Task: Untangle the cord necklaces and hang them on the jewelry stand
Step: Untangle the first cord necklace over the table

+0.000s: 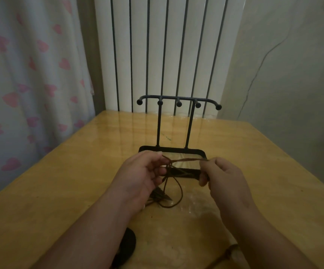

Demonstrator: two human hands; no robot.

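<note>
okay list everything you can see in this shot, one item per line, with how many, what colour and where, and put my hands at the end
jewelry stand: one, black metal, upright at the table's middle, hooks bare
cord: brown, number of necklaces unclear, stretched between both hands, a loop drooping to the table
pendant: dark, pointed, count unclear, on the table under the left hand
round object: one, black, near table edge beside the left forearm
table: one, light glossy wood
radiator: one, white, behind the table
curtain: one, white with pink hearts, left
left hand: pinching the cord
right hand: pinching the cord
</note>
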